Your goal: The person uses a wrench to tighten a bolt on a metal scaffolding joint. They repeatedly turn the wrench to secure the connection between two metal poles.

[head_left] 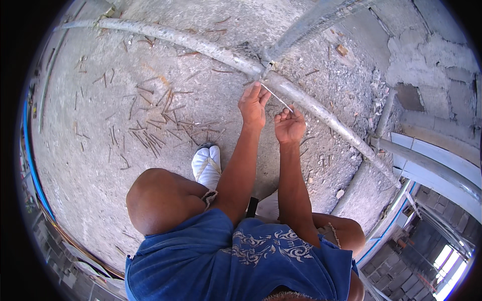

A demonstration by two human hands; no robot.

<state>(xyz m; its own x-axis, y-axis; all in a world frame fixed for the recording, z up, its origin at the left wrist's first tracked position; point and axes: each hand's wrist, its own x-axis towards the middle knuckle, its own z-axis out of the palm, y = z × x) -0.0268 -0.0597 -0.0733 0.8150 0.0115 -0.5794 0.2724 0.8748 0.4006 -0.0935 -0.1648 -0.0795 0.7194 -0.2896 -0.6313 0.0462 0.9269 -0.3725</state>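
Observation:
A thin, straight white strip (277, 97) spans the gap between my two hands; I cannot tell whether it is a rod or a taut cord. My left hand (253, 106) pinches its upper end, right beside the metal clamp (267, 69) where two pipes meet. The curled fingers of my right hand (290, 126) hold the lower end, palm turned up. Just beyond both hands runs a long grey metal pipe (321, 111) lying low across the ground. A second pipe (314, 27) meets it at the clamp and slants away to the upper right.
Several rusty nails or short rods (150, 138) lie scattered over the rough concrete floor to the left. My foot in a white sock and sandal (207, 163) stands near them. Rubble (361, 90) and a block wall (432, 65) are on the right, with more pipes (427, 165) below.

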